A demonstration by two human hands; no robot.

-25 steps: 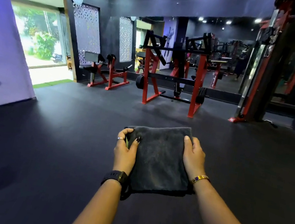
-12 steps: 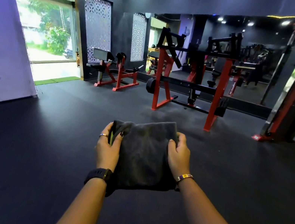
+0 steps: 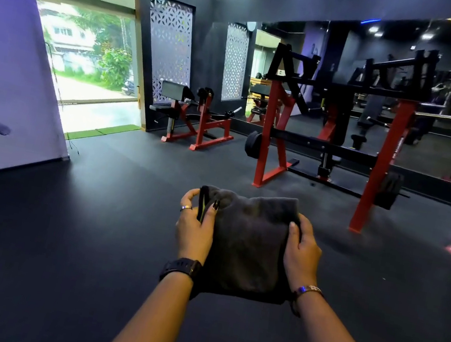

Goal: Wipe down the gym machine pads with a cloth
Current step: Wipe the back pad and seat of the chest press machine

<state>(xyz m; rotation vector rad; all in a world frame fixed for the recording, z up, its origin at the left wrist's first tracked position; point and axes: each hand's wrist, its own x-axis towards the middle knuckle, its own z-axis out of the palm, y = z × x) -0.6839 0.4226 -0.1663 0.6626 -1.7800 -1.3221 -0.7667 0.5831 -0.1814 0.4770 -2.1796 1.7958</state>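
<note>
Gym: red weight machines (image 3: 330,135), wall mirror (image 3: 414,83), rubber floor (image 3: 57,231).

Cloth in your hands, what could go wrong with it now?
The cloth is bunched and gripped only at its sides by the left hand and right hand; it might slip onto the floor and pick up dirt. The red rack has low feet sticking out, so walking towards the padded bench could mean a trip.

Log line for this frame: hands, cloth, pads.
left hand grips cloth | right hand grips cloth | pad far, untouched | wipe not started
</note>
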